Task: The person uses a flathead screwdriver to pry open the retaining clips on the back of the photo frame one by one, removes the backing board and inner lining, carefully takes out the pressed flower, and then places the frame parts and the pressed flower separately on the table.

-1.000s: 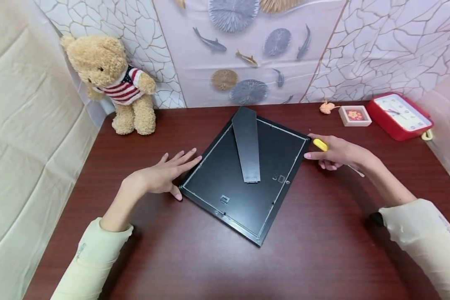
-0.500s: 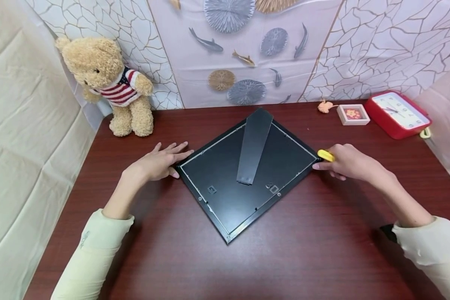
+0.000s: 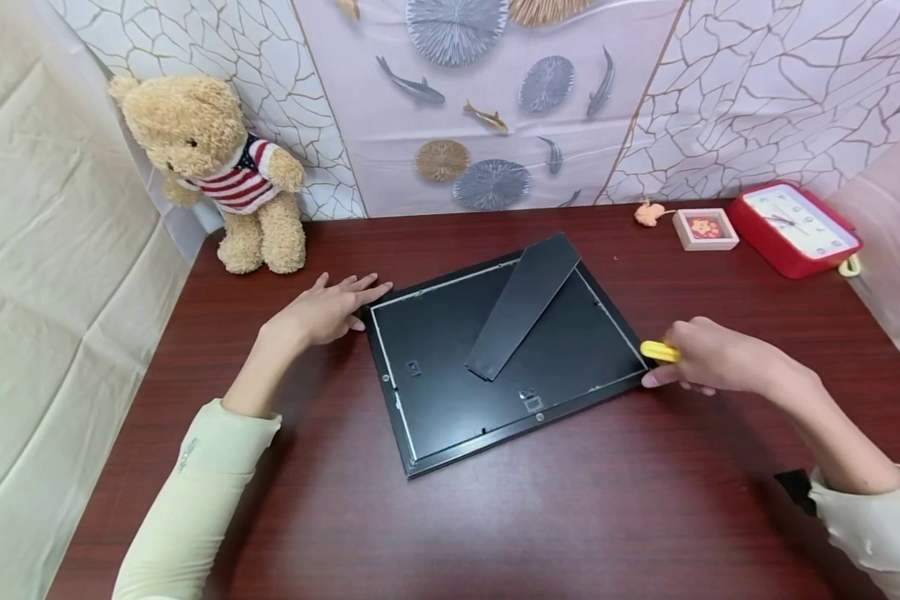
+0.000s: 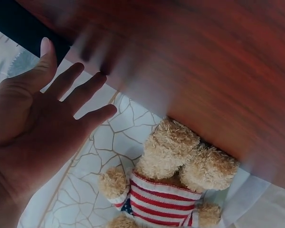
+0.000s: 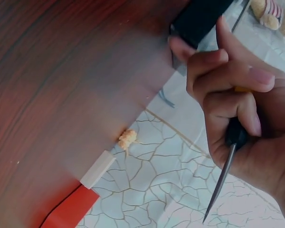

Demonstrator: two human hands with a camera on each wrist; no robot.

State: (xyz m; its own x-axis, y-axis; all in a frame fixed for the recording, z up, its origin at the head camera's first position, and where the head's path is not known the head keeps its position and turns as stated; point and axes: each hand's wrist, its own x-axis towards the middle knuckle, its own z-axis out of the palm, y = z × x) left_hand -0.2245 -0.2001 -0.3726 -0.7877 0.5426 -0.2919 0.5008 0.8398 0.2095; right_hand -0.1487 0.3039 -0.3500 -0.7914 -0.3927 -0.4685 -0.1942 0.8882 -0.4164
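A black picture frame [image 3: 442, 383] lies face down on the dark red table, its back and tapered stand leg [image 3: 525, 307] showing. My left hand [image 3: 322, 312] touches the frame's upper left corner with its fingers extended; the left wrist view shows the palm [image 4: 33, 128] holding nothing. At the right corner, my right hand [image 3: 735, 358] touches the frame with thumb and forefinger. Its other fingers curl around a screwdriver with a yellow handle end [image 3: 658, 351]. In the right wrist view the screwdriver's metal shaft [image 5: 222, 180] sticks out below the hand.
A teddy bear [image 3: 258, 192] in a striped sweater sits at the back left. Along the back right are a small orange ornament [image 3: 649, 214], a little framed box [image 3: 706, 229] and a red clock [image 3: 795, 229]. Patterned cloth [image 3: 487, 108] hangs behind the table.
The frame has turned counterclockwise on the table, its right corner swinging toward me. My right hand has moved nearer with that corner; the left hand has shifted slightly away from me.
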